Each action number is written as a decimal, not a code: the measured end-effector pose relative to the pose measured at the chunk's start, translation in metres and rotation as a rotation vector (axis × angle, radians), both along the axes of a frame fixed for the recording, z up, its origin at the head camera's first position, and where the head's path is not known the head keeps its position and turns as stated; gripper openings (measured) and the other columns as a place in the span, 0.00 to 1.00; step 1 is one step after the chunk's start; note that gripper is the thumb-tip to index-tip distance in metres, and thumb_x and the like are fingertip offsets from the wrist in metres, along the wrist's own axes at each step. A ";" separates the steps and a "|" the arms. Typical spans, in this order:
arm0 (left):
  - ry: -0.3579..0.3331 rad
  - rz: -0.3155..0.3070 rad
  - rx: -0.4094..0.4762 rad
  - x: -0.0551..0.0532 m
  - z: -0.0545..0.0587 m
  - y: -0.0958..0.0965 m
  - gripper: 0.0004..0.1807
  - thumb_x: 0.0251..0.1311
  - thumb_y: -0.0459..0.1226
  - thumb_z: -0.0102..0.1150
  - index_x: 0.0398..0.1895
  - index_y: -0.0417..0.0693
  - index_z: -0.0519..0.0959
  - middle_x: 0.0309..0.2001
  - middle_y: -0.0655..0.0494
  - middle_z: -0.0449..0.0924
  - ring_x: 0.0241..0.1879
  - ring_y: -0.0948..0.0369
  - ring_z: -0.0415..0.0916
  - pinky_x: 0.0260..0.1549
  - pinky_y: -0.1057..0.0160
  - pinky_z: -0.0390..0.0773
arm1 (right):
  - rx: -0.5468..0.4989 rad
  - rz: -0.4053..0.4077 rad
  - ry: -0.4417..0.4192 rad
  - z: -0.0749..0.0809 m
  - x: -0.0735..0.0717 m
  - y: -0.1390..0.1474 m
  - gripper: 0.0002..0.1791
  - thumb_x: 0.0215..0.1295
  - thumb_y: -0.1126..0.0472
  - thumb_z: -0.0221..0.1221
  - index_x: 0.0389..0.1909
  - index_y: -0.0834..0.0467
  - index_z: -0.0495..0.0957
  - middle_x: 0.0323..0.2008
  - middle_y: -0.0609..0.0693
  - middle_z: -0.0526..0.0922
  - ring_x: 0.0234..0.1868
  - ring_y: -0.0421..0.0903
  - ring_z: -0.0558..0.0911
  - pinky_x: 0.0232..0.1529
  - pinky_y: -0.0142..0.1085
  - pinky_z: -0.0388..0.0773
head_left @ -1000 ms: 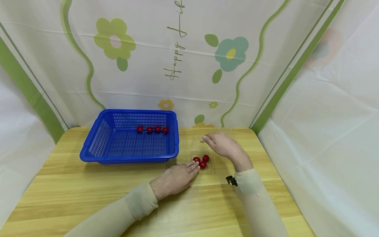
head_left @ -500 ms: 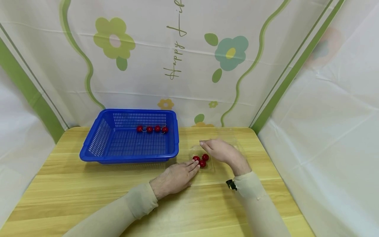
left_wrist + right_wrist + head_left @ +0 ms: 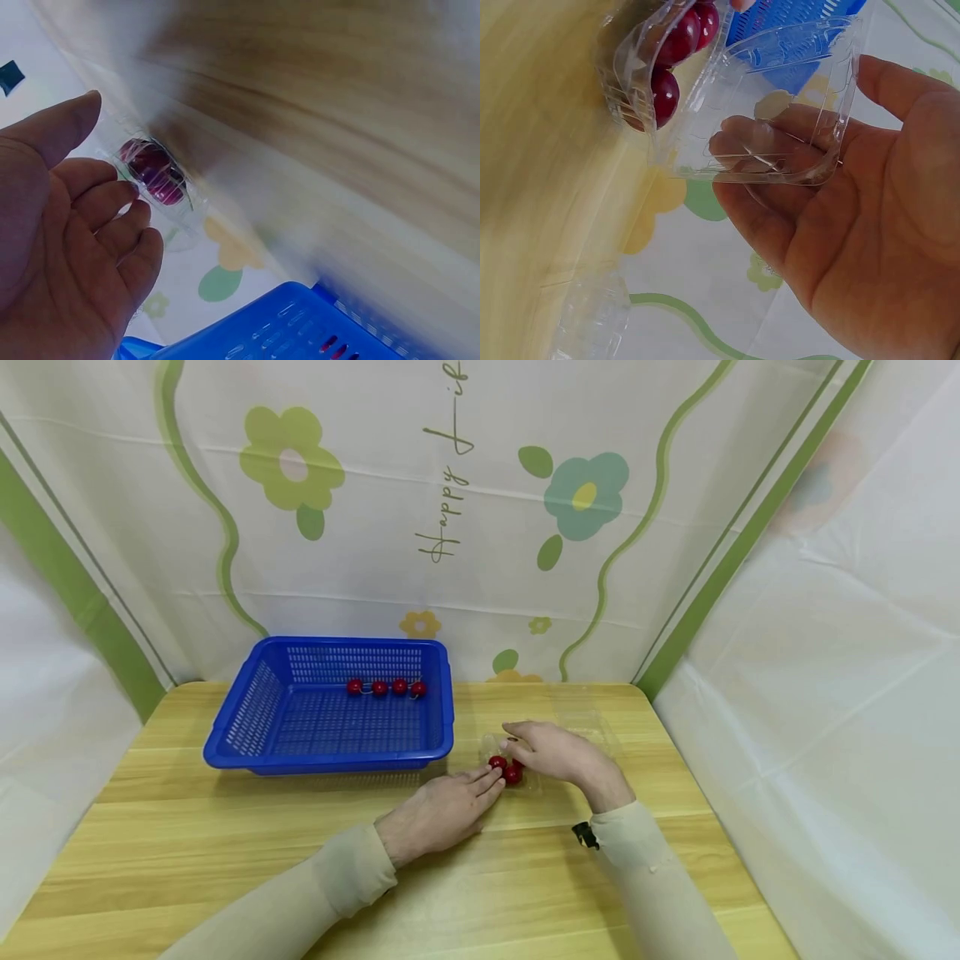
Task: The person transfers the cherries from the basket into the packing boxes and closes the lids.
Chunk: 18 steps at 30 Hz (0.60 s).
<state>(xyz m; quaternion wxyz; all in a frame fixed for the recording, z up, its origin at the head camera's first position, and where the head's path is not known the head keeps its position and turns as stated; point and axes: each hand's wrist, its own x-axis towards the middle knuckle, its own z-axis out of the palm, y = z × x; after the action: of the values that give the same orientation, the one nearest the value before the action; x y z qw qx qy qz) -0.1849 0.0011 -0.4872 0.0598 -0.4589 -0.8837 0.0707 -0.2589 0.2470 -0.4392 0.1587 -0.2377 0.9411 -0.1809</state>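
A small clear plastic clamshell box (image 3: pixel 531 785) stands on the table with several red cherries (image 3: pixel 513 775) in it. My left hand (image 3: pixel 442 810) lies beside the box, its extended fingertips right at the near left edge. Over the far side reaches my right hand (image 3: pixel 558 756), partly hiding the cherries. In the right wrist view the box's hinged lid (image 3: pixel 705 127) stands raised, and the right fingers lie behind it with the thumb at its edge. The left wrist view shows the left fingers lightly bent next to the box.
A blue perforated basket (image 3: pixel 330 762) stands at the back left with several cherries (image 3: pixel 379 688) along its far side. Another clear plastic container (image 3: pixel 600 731) lies at the back right, behind my right hand. A printed curtain (image 3: pixel 360 568) hangs behind the table.
My right hand first moves left and down toward the box, then its thumb drops over the cherries, covering most of one. The left hand stays in place.
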 end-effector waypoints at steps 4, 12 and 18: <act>0.009 -0.007 0.000 0.002 -0.001 -0.004 0.37 0.85 0.54 0.68 0.87 0.44 0.77 0.87 0.50 0.78 0.85 0.55 0.78 0.82 0.57 0.83 | -0.006 0.003 -0.007 -0.002 0.001 0.000 0.35 0.97 0.46 0.51 0.87 0.68 0.71 0.86 0.64 0.77 0.88 0.66 0.75 0.92 0.63 0.70; 0.025 -0.005 -0.004 0.008 -0.002 -0.014 0.38 0.84 0.55 0.70 0.87 0.45 0.77 0.87 0.49 0.78 0.86 0.55 0.78 0.81 0.57 0.84 | -0.022 0.018 -0.020 -0.008 0.003 0.000 0.37 0.96 0.46 0.54 0.87 0.69 0.70 0.86 0.66 0.76 0.89 0.67 0.74 0.93 0.63 0.69; -0.020 0.016 0.003 0.012 -0.001 -0.023 0.38 0.84 0.53 0.70 0.87 0.44 0.77 0.88 0.49 0.76 0.86 0.53 0.77 0.83 0.55 0.82 | -0.017 0.042 -0.017 -0.013 0.003 0.001 0.39 0.94 0.45 0.57 0.87 0.71 0.69 0.87 0.68 0.74 0.90 0.68 0.72 0.94 0.62 0.67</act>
<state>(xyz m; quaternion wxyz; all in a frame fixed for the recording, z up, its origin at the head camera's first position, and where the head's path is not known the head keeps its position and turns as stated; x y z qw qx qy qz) -0.1730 -0.0216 -0.4881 0.0512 -0.4522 -0.8881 0.0654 -0.2554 0.2478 -0.4521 0.1684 -0.2573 0.9329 -0.1876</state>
